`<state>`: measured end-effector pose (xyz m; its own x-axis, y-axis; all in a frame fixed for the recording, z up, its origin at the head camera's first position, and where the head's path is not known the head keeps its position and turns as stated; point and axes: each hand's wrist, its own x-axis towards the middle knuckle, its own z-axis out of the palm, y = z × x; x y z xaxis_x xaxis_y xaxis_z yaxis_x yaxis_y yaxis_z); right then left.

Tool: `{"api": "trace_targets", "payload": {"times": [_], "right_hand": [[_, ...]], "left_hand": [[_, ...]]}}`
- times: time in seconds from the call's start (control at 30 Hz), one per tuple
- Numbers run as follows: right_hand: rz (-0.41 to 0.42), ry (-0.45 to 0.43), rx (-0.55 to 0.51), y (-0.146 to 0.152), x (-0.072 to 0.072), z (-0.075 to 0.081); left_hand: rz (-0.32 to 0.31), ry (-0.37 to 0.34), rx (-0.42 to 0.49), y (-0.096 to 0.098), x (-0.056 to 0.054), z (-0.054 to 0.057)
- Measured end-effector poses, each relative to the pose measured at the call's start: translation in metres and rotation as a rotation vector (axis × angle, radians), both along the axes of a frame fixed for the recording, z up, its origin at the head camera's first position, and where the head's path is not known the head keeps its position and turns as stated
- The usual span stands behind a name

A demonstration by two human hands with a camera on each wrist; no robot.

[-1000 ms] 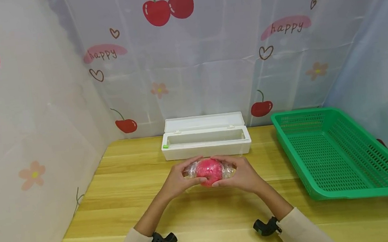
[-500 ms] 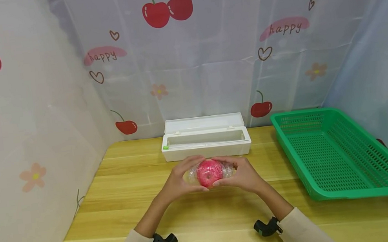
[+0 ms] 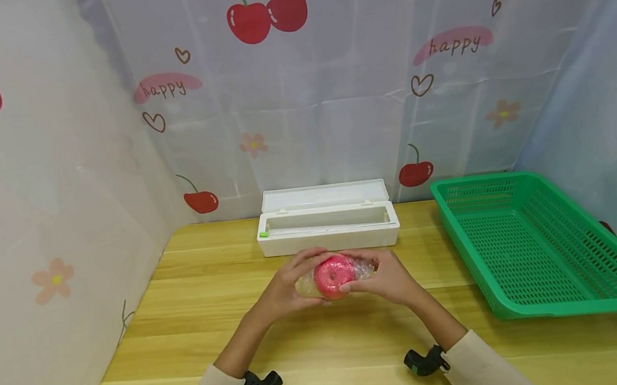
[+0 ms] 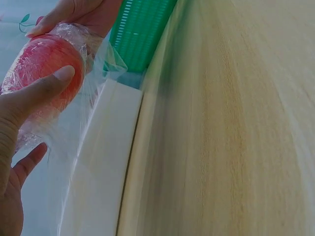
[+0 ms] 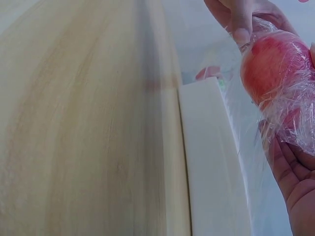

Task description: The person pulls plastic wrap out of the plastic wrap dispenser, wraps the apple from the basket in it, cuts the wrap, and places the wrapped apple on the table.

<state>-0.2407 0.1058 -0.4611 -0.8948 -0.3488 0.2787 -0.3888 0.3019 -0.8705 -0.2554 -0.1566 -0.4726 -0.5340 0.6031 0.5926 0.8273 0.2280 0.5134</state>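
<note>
one red apple (image 3: 334, 276), wrapped in clear film (image 3: 363, 268), is held above the desk (image 3: 195, 298), on the near side of a white box (image 3: 329, 242). both hands are clamped on the wrapped fruit: the left hand (image 3: 286, 288) grips its left side, thumb against the film; the right hand (image 3: 389, 278) grips the opposite side, likewise through film. loose film trails beside the fruit. the box stands with its lid (image 3: 324, 195) raised. a green basket (image 3: 586, 306) sits to the right, well apart from both hands.
</note>
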Motion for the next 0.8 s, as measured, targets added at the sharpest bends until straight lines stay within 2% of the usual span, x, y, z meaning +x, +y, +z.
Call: {"api": "trace_targets", "payload": {"times": [0.23, 0.47, 0.8], "right_hand": [[-0.01, -0.022, 0.016, -0.0004, -0.0001, 0.0013], [0.014, -0.038, -0.013, -0.0002, -0.0006, 0.0023], [0.035, -0.065, -0.007, 0.0008, -0.0019, 0.0014]], "left_hand": [[0.004, 0.051, -0.016, 0.0001, -0.0008, 0.0015], [0.027, 0.09, -0.061, 0.0006, -0.0013, 0.0021], [0.104, 0.237, -0.088, 0.0043, 0.0019, 0.002]]}}
